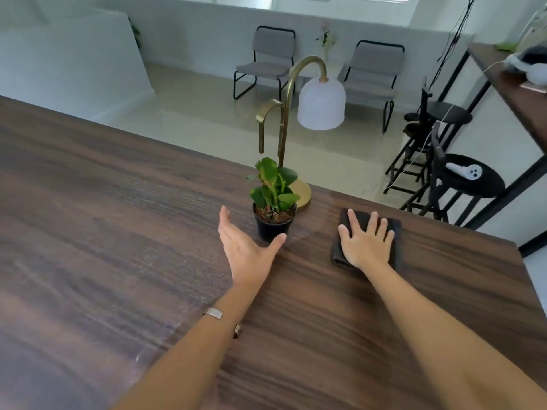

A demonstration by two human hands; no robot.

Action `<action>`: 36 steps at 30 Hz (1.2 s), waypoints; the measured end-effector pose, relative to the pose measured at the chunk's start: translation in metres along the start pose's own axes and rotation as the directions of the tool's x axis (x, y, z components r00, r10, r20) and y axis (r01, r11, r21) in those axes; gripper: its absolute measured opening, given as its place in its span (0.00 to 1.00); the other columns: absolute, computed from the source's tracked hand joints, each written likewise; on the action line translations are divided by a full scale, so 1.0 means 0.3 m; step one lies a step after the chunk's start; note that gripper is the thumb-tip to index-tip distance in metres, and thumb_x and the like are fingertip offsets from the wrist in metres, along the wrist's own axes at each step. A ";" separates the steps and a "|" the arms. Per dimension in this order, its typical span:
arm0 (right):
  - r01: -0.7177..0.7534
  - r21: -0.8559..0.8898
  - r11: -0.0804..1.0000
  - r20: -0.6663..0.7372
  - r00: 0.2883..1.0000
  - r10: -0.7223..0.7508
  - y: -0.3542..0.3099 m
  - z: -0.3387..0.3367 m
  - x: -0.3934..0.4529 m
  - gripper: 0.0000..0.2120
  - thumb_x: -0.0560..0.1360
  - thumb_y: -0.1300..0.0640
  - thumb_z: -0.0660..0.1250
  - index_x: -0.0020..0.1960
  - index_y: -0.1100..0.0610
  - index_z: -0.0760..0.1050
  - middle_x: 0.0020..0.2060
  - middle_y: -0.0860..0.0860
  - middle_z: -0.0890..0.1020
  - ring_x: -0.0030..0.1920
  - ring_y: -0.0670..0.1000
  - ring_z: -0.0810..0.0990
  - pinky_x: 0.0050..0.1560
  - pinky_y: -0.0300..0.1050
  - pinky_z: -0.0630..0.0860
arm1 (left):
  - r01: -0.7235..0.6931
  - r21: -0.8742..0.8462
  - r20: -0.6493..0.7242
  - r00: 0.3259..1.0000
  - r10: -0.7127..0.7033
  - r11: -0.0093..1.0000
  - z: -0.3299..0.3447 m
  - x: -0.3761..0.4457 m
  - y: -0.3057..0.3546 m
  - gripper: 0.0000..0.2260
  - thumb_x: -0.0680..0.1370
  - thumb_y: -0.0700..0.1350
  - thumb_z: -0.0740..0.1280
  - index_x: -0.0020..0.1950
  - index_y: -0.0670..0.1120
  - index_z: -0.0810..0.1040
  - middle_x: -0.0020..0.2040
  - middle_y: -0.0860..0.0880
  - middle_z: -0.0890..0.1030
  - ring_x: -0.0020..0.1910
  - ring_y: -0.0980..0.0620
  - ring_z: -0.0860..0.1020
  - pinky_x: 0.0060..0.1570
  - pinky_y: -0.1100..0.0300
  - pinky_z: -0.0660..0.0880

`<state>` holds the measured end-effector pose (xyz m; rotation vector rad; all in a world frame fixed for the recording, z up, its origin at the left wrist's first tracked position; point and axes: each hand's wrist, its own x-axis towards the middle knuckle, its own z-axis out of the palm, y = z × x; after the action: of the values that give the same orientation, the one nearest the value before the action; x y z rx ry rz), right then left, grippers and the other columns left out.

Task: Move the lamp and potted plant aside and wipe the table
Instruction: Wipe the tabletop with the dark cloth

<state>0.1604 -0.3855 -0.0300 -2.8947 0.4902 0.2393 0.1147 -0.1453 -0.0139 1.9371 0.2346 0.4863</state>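
- Your left hand (247, 247) is spread wide and empty, thumb just beside the potted plant (273, 202), which stands upright ahead of it.
- Your right hand (367, 239) lies flat on the dark cloth (395, 247), farther off.
- The lamp (299, 113) stands right behind the plant, near the table (118, 232) edge.

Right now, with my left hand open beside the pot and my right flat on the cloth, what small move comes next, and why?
Probably close the left hand around the black pot and carry the potted plant aside. The thumb already reaches its base, and the right hand rests on the dark cloth.
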 end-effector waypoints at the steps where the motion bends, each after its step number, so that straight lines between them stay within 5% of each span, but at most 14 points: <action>1: 0.072 -0.019 0.997 0.002 0.997 -0.072 -0.060 0.026 -0.035 0.28 0.80 0.36 0.41 0.79 0.39 0.44 0.80 0.56 0.44 0.79 0.60 0.42 0.77 0.60 0.41 | 0.031 -0.036 0.080 0.996 -0.028 0.999 0.009 0.025 -0.003 0.58 0.61 0.53 0.81 0.77 0.48 0.42 0.74 0.43 0.60 0.74 0.48 0.58 0.73 0.54 0.58; 5: 0.345 -0.064 0.936 -0.025 0.937 -0.347 -0.118 0.133 -0.316 0.27 0.81 0.37 0.42 0.78 0.38 0.44 0.80 0.55 0.45 0.79 0.58 0.43 0.77 0.56 0.41 | 0.011 -0.048 0.194 0.981 -0.001 0.999 0.049 0.075 -0.020 0.60 0.59 0.56 0.80 0.75 0.60 0.37 0.72 0.46 0.69 0.71 0.47 0.67 0.70 0.50 0.65; 10: 0.515 -0.045 0.856 0.013 0.857 -0.515 0.041 0.145 -0.536 0.25 0.78 0.31 0.35 0.75 0.29 0.40 0.78 0.43 0.39 0.78 0.49 0.36 0.76 0.46 0.35 | -0.029 -0.077 0.194 0.980 0.044 0.997 0.060 0.095 -0.052 0.52 0.62 0.55 0.79 0.75 0.58 0.48 0.72 0.50 0.69 0.71 0.52 0.67 0.67 0.57 0.66; 13: 0.456 -0.073 0.887 -0.001 0.889 -0.458 0.039 0.108 -0.460 0.26 0.76 0.30 0.35 0.74 0.28 0.40 0.78 0.43 0.40 0.79 0.50 0.38 0.76 0.48 0.38 | -0.053 -0.075 0.132 0.989 0.063 0.996 0.022 0.119 -0.075 0.46 0.64 0.54 0.78 0.74 0.53 0.55 0.70 0.52 0.70 0.70 0.53 0.68 0.67 0.56 0.68; 19: 0.094 -0.055 0.994 -0.009 0.996 -0.094 -0.265 0.097 -0.217 0.28 0.80 0.35 0.41 0.78 0.38 0.42 0.80 0.55 0.44 0.79 0.59 0.42 0.77 0.59 0.41 | -0.040 0.042 0.003 0.999 0.040 0.998 -0.141 0.206 -0.154 0.44 0.69 0.52 0.76 0.75 0.44 0.54 0.72 0.44 0.66 0.71 0.46 0.65 0.68 0.53 0.66; 23: 0.342 -0.071 0.937 -0.013 0.939 -0.344 -0.411 0.167 -0.364 0.27 0.81 0.37 0.42 0.79 0.39 0.42 0.80 0.55 0.44 0.79 0.59 0.42 0.77 0.58 0.40 | -0.017 0.160 -0.074 0.997 0.029 0.987 -0.216 0.247 -0.189 0.43 0.72 0.51 0.73 0.76 0.40 0.51 0.73 0.40 0.63 0.72 0.41 0.63 0.66 0.50 0.66; 28: 0.614 -0.051 0.788 0.029 0.789 -0.614 -0.228 0.208 -0.606 0.25 0.79 0.33 0.37 0.76 0.31 0.42 0.79 0.44 0.42 0.79 0.50 0.39 0.76 0.47 0.36 | -0.017 0.332 -0.047 0.998 0.034 0.943 -0.239 0.250 -0.184 0.38 0.76 0.53 0.67 0.77 0.43 0.48 0.72 0.39 0.64 0.67 0.37 0.69 0.58 0.42 0.75; 32: 0.409 -0.091 0.908 0.012 0.912 -0.410 -0.155 0.125 -0.434 0.28 0.77 0.31 0.38 0.76 0.32 0.42 0.80 0.47 0.44 0.79 0.52 0.41 0.77 0.49 0.41 | -0.026 0.437 -0.027 0.999 0.042 0.899 -0.227 0.205 -0.167 0.38 0.77 0.49 0.65 0.77 0.42 0.43 0.74 0.39 0.61 0.67 0.40 0.70 0.61 0.45 0.73; 36: 0.108 -0.066 0.992 0.016 0.994 -0.107 -0.347 0.094 -0.226 0.29 0.79 0.34 0.41 0.78 0.38 0.42 0.80 0.55 0.45 0.79 0.59 0.43 0.77 0.60 0.43 | -0.023 0.538 0.039 0.999 0.002 0.842 -0.216 0.135 -0.169 0.42 0.77 0.51 0.64 0.77 0.44 0.35 0.78 0.39 0.53 0.70 0.41 0.68 0.68 0.46 0.66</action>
<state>0.1290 -0.2620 -0.0271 -2.9715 0.3283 0.2617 0.1255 -0.0554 -0.0286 2.4998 0.3650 0.4187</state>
